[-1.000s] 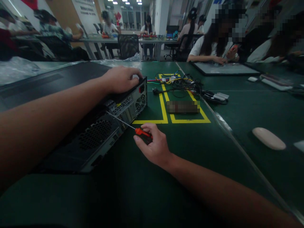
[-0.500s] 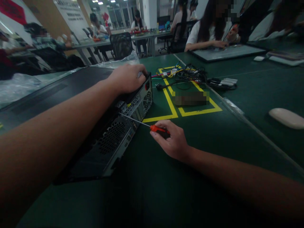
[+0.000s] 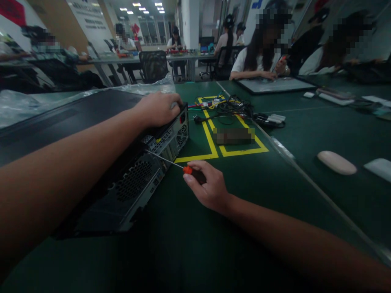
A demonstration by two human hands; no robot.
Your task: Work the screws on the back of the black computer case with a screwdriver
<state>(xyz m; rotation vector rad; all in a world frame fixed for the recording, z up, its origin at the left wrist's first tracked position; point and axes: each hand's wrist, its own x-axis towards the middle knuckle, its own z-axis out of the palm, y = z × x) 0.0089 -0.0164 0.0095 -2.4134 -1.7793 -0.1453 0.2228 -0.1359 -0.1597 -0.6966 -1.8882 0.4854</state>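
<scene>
A black desktop computer case (image 3: 125, 183) lies on the green table at the left, its rear panel with vents and ports turned toward the right. My left hand (image 3: 159, 109) is on its upper face, fingers curled over the edge by the rear panel. In my right hand (image 3: 210, 185) is a screwdriver (image 3: 187, 170) with a red and black handle, fingers closed around it. Its thin shaft points left, and the tip meets the case near the upper edge of the rear panel. The exact contact spot is too small to make out.
Beyond the case lies a bundle of cables (image 3: 235, 106) over yellow tape (image 3: 244, 153). A blurred-out dark object (image 3: 233, 136) sits inside the tape. Clear plastic wrap (image 3: 18, 108) lies behind the case. A pale rounded object (image 3: 336, 162) is at the right. Other people sit at tables farther back.
The view has shifted, so everything sits farther left and slightly lower. The screwdriver handle shows a different side, as if turned. Both hands keep their places on the case and screwdriver.
</scene>
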